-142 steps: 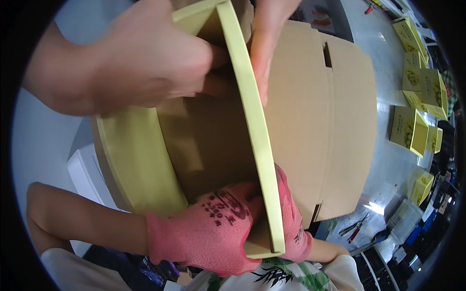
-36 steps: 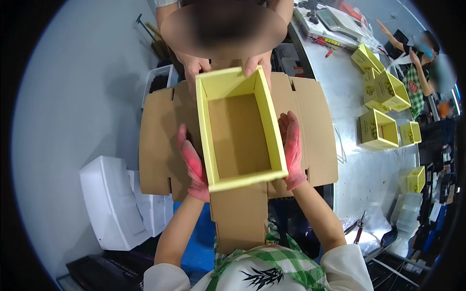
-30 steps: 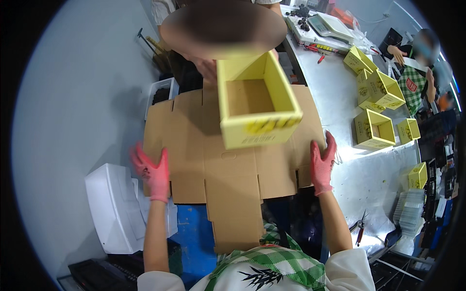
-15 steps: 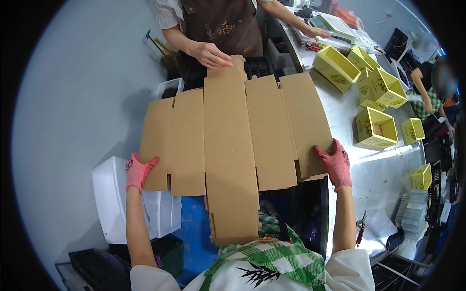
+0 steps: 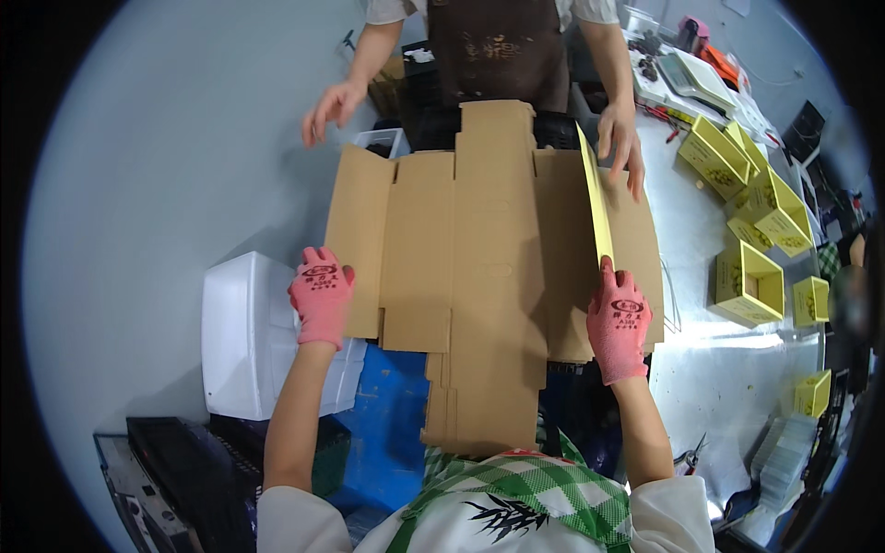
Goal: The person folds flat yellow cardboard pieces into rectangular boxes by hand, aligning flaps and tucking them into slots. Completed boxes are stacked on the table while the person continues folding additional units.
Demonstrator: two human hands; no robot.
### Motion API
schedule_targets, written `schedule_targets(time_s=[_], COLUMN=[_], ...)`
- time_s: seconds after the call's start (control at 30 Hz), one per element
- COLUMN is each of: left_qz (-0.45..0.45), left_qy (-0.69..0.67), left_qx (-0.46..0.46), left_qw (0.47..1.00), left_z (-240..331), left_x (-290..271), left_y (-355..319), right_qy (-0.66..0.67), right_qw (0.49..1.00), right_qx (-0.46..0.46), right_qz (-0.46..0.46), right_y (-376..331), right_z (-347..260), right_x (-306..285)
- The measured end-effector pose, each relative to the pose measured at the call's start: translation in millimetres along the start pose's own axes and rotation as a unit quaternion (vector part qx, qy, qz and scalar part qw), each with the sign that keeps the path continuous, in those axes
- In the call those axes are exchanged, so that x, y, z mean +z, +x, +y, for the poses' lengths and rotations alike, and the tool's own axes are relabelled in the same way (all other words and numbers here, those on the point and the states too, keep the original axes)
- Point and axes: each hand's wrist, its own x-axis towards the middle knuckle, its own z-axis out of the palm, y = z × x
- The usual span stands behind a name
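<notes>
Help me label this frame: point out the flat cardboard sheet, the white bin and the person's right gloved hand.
flat cardboard sheet (image 5: pixel 489 276), head view, on its middle panel.
white bin (image 5: pixel 241 341), head view, on its top face.
right gloved hand (image 5: pixel 618 318), head view, on the back of the pink glove.

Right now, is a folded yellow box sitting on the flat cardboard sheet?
No: the cardboard sheet carries no box, and the yellow boxes stand on the table to the right.
</notes>
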Motion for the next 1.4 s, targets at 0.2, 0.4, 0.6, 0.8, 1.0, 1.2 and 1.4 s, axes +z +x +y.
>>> schedule_targets(time_s=[0.2, 0.4, 0.6, 0.8, 1.0, 1.2, 1.4], left_qz=[0.070, 0.021, 0.026, -0.111, -0.014, 0.027, -0.006], left_qy=[0.098, -0.311, -0.299, -0.410, -0.250, 0.020, 0.162], left_qx=[0.052, 0.151, -0.018, -0.084, 0.053, 0.150, 0.192], left_qw=[0.991, 0.938, 0.954, 0.901, 0.967, 0.988, 0.968], left_z=[28, 89, 81, 79, 75, 31, 44], left_x=[-9, -4, -3, 11, -32, -68, -50], left_y=[-25, -53, -50, -53, -38, 1, 3], right_qy=[-0.050, -0.028, 0.080, 0.117, 0.067, 0.061, 0.072], right_qw=[0.998, 0.995, 0.995, 0.988, 0.987, 0.990, 0.991], right_qx=[-0.018, -0.061, -0.004, 0.069, 0.085, 0.085, 0.086], right_qz=[-0.025, -0.069, 0.066, -0.072, -0.118, -0.099, -0.073], right_y=[-6, -12, -21, -23, -16, -16, -20], right_z=[-21, -25, 19, 38, 27, 29, 30], right_x=[5, 16, 31, 21, 17, 22, 24])
